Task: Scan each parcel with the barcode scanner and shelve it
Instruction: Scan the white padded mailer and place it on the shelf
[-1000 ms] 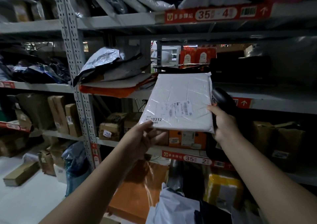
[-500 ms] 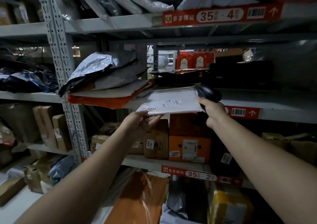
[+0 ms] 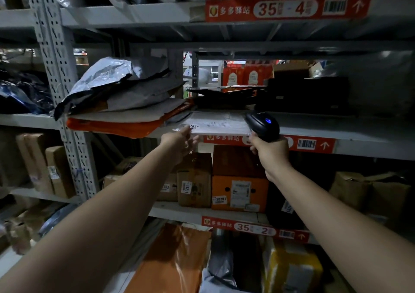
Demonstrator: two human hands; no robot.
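A flat white parcel (image 3: 215, 124) with a label marked 20312 lies on the middle shelf (image 3: 350, 133), its near edge at the shelf front. My left hand (image 3: 179, 142) pinches the parcel's near left corner. My right hand (image 3: 270, 152) grips the handle of a black barcode scanner (image 3: 261, 124), whose head with a blue light sits at the parcel's right near corner.
A stack of grey and orange mailers (image 3: 119, 99) lies left of the parcel, black flat items (image 3: 229, 95) behind it. Red shelf tags (image 3: 287, 8) mark the levels. Cardboard boxes (image 3: 239, 180) fill the shelf below. A perforated upright post (image 3: 58, 86) stands at the left.
The parcel went from upright in front of me to lying flat on the middle shelf, pushed further in. My right hand with the scanner moved to the parcel's right near corner.
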